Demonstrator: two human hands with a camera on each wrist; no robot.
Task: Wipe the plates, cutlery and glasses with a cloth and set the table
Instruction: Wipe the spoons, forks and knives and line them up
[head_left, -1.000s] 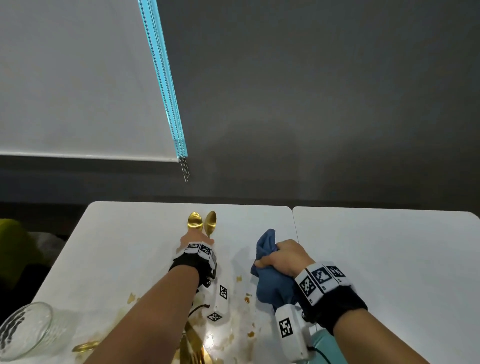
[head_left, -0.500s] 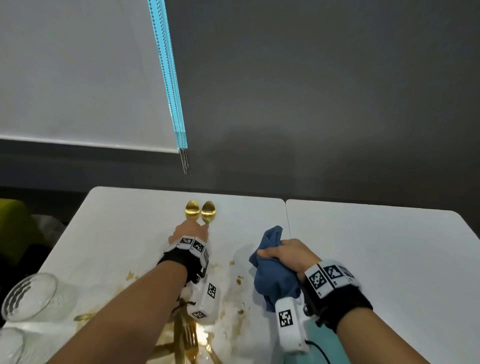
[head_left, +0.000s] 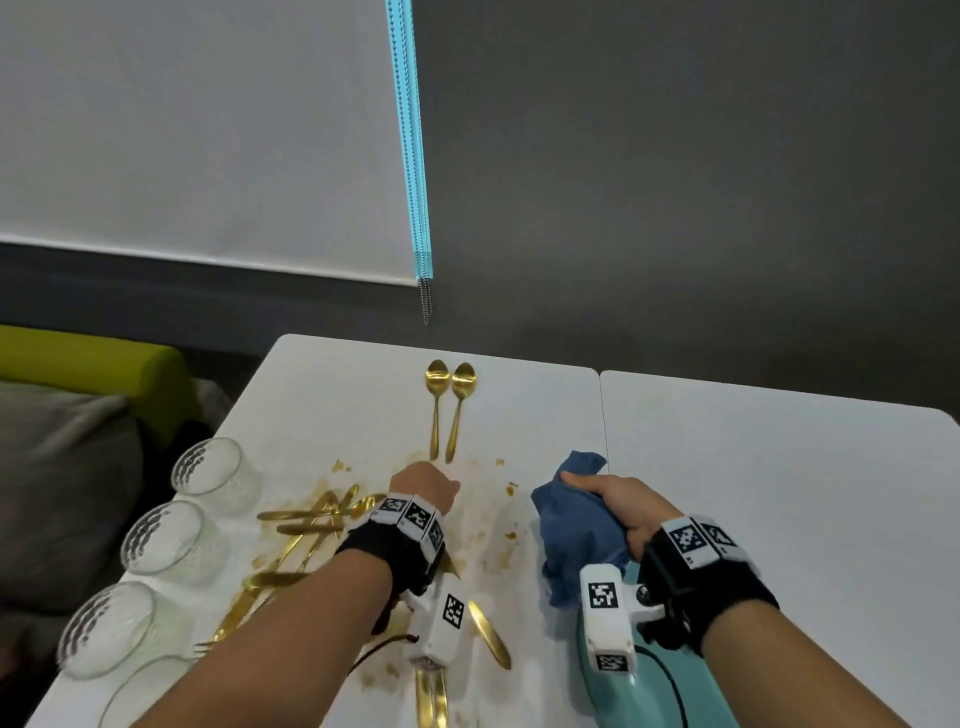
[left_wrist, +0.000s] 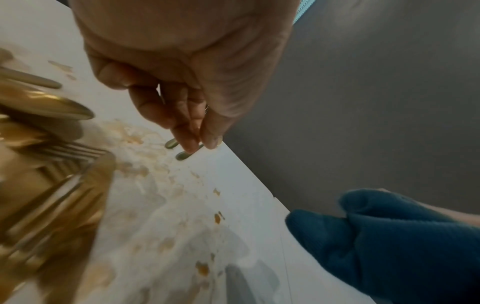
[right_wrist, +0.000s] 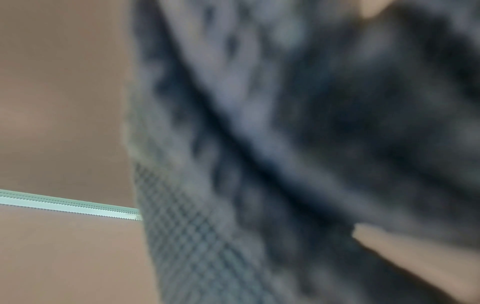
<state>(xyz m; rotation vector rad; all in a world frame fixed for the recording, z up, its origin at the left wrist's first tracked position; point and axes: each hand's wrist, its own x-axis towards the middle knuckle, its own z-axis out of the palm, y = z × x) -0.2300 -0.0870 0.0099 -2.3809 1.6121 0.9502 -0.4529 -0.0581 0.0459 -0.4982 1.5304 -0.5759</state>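
Two gold metal spoons (head_left: 445, 410) lay side by side at far edge of white table (head_left: 779, 493), seemingly wiped. Left hand (head_left: 423, 486) hovered at handle ends, fingers loosely curled, apparently holding nothing. Right hand (head_left: 621, 506) clenched crumpled blue cloth (head_left: 569, 530). Soiled gold cutlery pile (head_left: 296, 540), three ribbed clear glasses (head_left: 171, 540), food stains (head_left: 493, 540) outstanding. Plates not sighted.

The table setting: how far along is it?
Early days. Done: two gold spoons lie side by side at the far edge. In hand: the right hand grips the blue cloth; the left hand holds nothing. Left: the smeared cutlery pile, the glasses and a teal plate.
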